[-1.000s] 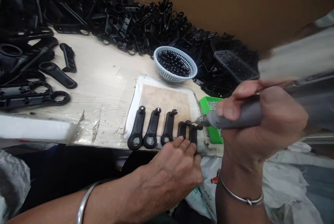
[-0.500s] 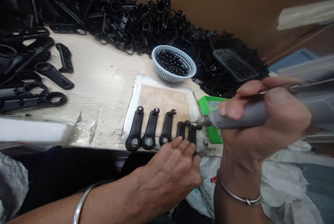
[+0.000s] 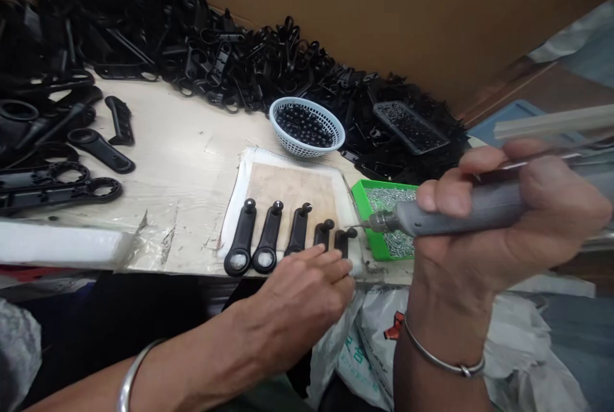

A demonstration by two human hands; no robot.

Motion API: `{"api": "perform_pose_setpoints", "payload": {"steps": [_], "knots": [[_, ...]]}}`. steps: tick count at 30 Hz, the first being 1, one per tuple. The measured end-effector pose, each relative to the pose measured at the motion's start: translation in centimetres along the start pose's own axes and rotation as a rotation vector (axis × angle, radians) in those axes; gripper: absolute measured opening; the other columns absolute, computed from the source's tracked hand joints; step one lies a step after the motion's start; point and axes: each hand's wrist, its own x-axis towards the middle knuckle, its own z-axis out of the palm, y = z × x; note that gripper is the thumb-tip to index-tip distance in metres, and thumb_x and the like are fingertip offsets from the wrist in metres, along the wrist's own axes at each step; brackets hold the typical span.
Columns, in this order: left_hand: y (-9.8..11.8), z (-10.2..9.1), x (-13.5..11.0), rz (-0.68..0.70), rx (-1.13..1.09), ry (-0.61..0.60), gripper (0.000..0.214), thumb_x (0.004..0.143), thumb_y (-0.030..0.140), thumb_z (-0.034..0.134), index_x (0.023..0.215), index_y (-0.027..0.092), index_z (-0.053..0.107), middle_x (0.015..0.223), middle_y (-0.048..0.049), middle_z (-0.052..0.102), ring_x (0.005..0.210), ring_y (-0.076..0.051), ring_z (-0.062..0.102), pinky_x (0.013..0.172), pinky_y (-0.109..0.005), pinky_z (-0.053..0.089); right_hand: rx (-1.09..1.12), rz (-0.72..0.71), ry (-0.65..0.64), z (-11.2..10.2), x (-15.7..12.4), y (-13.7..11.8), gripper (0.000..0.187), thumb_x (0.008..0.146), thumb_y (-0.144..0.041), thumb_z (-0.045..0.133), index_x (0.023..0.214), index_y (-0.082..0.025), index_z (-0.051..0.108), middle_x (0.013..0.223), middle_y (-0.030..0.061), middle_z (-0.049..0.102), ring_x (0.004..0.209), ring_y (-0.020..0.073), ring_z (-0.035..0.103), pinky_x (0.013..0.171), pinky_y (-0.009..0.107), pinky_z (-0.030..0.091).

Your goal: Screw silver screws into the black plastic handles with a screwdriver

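Observation:
My left hand (image 3: 307, 290) rests palm down at the table's front edge, its fingers curled over the lower ends of two black crank handles, one on the far right (image 3: 342, 242) and its neighbour (image 3: 322, 233). The hand hides their ring ends. In my right hand (image 3: 484, 226) is a grey electric screwdriver (image 3: 460, 210), pointing left. Its thin bit reaches the round knob of the far-right handle; whether they touch, I cannot tell. Three more crank handles, left (image 3: 240, 233), middle (image 3: 267, 233) and right (image 3: 297, 229), lie in the same row, knobs away from me.
Under the row is a cloth-edged pad (image 3: 288, 178). A green tray (image 3: 377, 245) of small screws (image 3: 388, 198) stands right of it. Behind sits a light blue basket (image 3: 307, 148) of black balls (image 3: 304, 125). Black plastic parts (image 3: 215, 54) are heaped along the cardboard wall (image 3: 384, 9).
The screwdriver bit has gone from the knob of the second handle from the right to the far-right one. My left hand still presses the same two handles. The whole view has shifted slightly.

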Motion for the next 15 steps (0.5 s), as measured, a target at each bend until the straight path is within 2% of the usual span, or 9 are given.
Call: {"api": "perform_pose_setpoints", "payload": {"steps": [2, 4, 5, 6, 8, 11, 13, 15], "knots": [[0.0, -0.9, 0.0, -0.068, -0.067, 0.231, 0.014, 0.092, 0.011, 0.050, 0.094, 0.017, 0.062, 0.093, 0.0004, 0.067, 0.082, -0.013, 0.063, 0.081, -0.027, 0.053, -0.050, -0.008, -0.022, -0.4, -0.2, -0.6, 0.012, 0.071, -0.029, 0.056, 0.080, -0.022, 0.062, 0.073, 0.0005, 0.056, 0.039, 0.0093, 0.038, 0.033, 0.030, 0.031], [0.0, -1.8, 0.0, -0.188, -0.075, 0.466, 0.011, 0.091, 0.015, 0.056, 0.096, 0.017, 0.065, 0.090, 0.0014, 0.070, 0.073, -0.012, 0.065, 0.068, -0.023, 0.052, -0.237, -0.036, -0.138, -0.6, -0.5, -1.4, 0.023, 0.084, -0.032, 0.038, 0.087, -0.026, 0.061, 0.085, 0.0009, 0.055, 0.046, 0.0069, 0.037, 0.040, 0.027, 0.035], [-0.1, -2.1, 0.1, -0.247, -0.072, 0.537, 0.009, 0.089, 0.017, 0.061, 0.095, 0.017, 0.067, 0.088, 0.0009, 0.071, 0.070, -0.013, 0.065, 0.063, -0.023, 0.051, -0.306, -0.048, -0.194, -0.6, -0.7, -1.8, 0.030, 0.086, -0.032, 0.031, 0.088, -0.027, 0.060, 0.087, 0.0001, 0.054, 0.047, 0.0059, 0.034, 0.042, 0.026, 0.035], [-0.1, -2.3, 0.2, -0.286, -0.078, 0.564, 0.008, 0.086, 0.017, 0.065, 0.093, 0.015, 0.068, 0.086, 0.0001, 0.072, 0.068, -0.013, 0.066, 0.059, -0.023, 0.050, -0.304, -0.059, -0.227, -0.5, -0.9, -2.3, 0.031, 0.085, -0.032, 0.029, 0.086, -0.027, 0.060, 0.086, -0.0009, 0.054, 0.047, 0.0052, 0.031, 0.041, 0.025, 0.034], [-0.3, -2.6, 0.4, -0.330, -0.103, 0.551, 0.011, 0.080, 0.017, 0.071, 0.091, 0.014, 0.070, 0.084, -0.0014, 0.072, 0.068, -0.016, 0.067, 0.057, -0.024, 0.049, -0.120, 0.000, -0.214, -0.2, -1.2, -3.1, 0.022, 0.083, -0.031, 0.042, 0.082, -0.026, 0.063, 0.080, -0.0035, 0.054, 0.044, 0.0047, 0.028, 0.036, 0.024, 0.031], [-0.6, -2.3, 0.6, -0.321, -0.176, 0.479, 0.009, 0.081, 0.015, 0.069, 0.090, 0.016, 0.072, 0.085, -0.0004, 0.073, 0.071, -0.017, 0.069, 0.061, -0.024, 0.049, 0.137, 0.128, -0.213, 0.3, -1.5, -3.9, 0.005, 0.082, -0.023, 0.063, 0.084, -0.023, 0.067, 0.080, -0.0066, 0.057, 0.046, 0.0047, 0.037, 0.037, 0.027, 0.035], [-0.7, -2.1, 0.5, -0.304, -0.225, 0.449, 0.009, 0.084, 0.013, 0.065, 0.086, 0.017, 0.073, 0.083, 0.0009, 0.073, 0.070, -0.015, 0.069, 0.061, -0.023, 0.048, 0.135, 0.156, -0.259, 0.5, -1.5, -3.9, 0.007, 0.080, -0.024, 0.066, 0.086, -0.021, 0.068, 0.081, -0.0067, 0.058, 0.048, 0.0051, 0.039, 0.040, 0.029, 0.036], [-0.7, -2.0, 0.3, -0.305, -0.262, 0.451, 0.012, 0.084, 0.010, 0.064, 0.082, 0.017, 0.074, 0.079, 0.0021, 0.072, 0.066, -0.012, 0.067, 0.059, -0.021, 0.046, 0.135, 0.113, -0.223, 0.3, -1.3, -3.5, 0.012, 0.072, -0.030, 0.069, 0.081, -0.023, 0.068, 0.075, -0.0070, 0.057, 0.042, 0.0065, 0.034, 0.035, 0.031, 0.030]]}}
